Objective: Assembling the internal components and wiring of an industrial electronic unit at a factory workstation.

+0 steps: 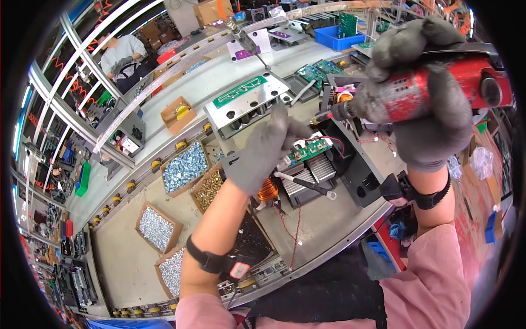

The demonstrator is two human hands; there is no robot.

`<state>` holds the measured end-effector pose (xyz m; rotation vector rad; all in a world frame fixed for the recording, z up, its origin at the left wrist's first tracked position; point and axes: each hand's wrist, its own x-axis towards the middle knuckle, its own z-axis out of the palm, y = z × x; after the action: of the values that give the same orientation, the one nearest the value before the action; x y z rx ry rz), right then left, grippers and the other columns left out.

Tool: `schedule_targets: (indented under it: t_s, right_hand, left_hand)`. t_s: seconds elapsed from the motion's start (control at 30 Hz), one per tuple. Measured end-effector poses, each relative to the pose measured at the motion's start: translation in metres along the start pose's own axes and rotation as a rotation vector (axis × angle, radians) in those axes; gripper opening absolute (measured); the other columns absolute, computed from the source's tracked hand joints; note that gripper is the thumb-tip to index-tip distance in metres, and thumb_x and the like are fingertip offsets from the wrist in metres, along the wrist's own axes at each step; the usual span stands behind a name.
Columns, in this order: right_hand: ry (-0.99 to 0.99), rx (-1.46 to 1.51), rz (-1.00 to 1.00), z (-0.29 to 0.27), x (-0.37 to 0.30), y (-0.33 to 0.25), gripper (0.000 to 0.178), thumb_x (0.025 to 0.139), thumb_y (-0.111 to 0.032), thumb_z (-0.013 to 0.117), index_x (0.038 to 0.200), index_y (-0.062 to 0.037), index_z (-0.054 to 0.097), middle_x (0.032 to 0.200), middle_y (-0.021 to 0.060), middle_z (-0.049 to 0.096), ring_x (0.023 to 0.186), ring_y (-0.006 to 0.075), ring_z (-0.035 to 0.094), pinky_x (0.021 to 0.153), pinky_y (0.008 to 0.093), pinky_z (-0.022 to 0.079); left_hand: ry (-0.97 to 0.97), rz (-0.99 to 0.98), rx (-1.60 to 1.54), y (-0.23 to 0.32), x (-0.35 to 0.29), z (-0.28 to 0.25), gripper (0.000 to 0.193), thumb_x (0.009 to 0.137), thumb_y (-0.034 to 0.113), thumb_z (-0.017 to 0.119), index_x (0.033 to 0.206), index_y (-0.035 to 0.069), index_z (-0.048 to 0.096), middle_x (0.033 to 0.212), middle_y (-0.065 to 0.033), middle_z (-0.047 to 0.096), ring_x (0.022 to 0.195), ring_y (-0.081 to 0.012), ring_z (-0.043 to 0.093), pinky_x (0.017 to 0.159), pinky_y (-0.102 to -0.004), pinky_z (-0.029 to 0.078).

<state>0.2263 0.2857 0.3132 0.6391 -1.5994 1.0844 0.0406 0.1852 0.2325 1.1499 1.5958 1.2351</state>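
Observation:
My right hand, in a dark grey glove, grips a red power screwdriver, its body lying sideways and its nose to the left. The tool's tip is over a black metal housing. In the housing sit a green circuit board, finned heat sinks and a copper coil. A black cable with a ring terminal crosses the heat sinks. My left hand, also gloved, hovers over the housing's left side with fingers drawn together; whatever they hold, if anything, is hidden.
Boxes of bluish screws, brass-coloured screws and silver screws stand left of the housing. Behind it is a white metal plate with a green board. A hanging screwdriver dangles above. A person sits beyond the line.

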Motion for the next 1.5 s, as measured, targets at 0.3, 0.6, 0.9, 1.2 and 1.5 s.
schedule_targets:
  t_s: [0.3,0.6,0.9,1.2,1.5]
  right_hand:
    - [0.24,-0.022,0.016,-0.019,0.003,-0.006,0.041,0.086,-0.021,0.053,0.123,-0.0026,0.05,0.105,0.0119,0.055,0.096,0.0263,0.051,0.079,0.0385,0.044]
    - [0.011,0.186,-0.021,0.036,0.032,0.015,0.038,0.088,-0.024,0.055,0.122,-0.0089,0.048,0.094,0.0093,0.054,0.083,0.0232,0.05,0.069,0.0352,0.045]
    - [-0.068,-0.212,0.013,0.046,0.012,0.038,0.046,0.082,-0.021,0.067,0.117,-0.0025,0.044,0.106,0.0134,0.051,0.095,0.0244,0.055,0.077,0.0371,0.051]
    - [0.131,-0.285,0.602,-0.007,-0.012,0.069,0.032,0.083,-0.017,0.057,0.111,-0.0015,0.051,0.09,0.0114,0.061,0.08,0.0195,0.06,0.07,0.0314,0.049]
    - [0.352,-0.216,0.726,-0.034,-0.027,0.089,0.019,0.082,-0.016,0.056,0.093,-0.0007,0.058,0.08,0.0088,0.062,0.068,0.0148,0.061,0.061,0.0275,0.051]
  left_hand:
    - [0.34,0.845,0.608,-0.016,-0.022,0.014,0.037,0.083,0.042,0.061,0.077,0.005,0.062,0.072,-0.0079,0.058,0.06,-0.0263,0.057,0.055,-0.0337,0.042]
    - [0.37,0.548,0.202,-0.015,-0.01,-0.006,0.038,0.097,0.035,0.046,0.086,0.001,0.058,0.064,-0.0055,0.058,0.059,-0.0122,0.052,0.053,-0.0284,0.041]
    - [0.149,0.525,0.462,-0.015,0.006,-0.027,0.041,0.094,0.038,0.049,0.081,0.0,0.059,0.061,-0.0084,0.054,0.061,-0.0165,0.054,0.057,-0.0321,0.044]
    - [-0.113,0.431,1.013,-0.019,0.016,-0.021,0.038,0.084,0.043,0.058,0.094,0.008,0.067,0.084,-0.0113,0.064,0.082,-0.0294,0.061,0.074,-0.0394,0.047]
    - [-0.174,0.335,1.095,-0.008,0.027,-0.018,0.035,0.084,0.043,0.056,0.089,0.01,0.067,0.086,-0.0106,0.062,0.087,-0.0297,0.061,0.075,-0.04,0.047]
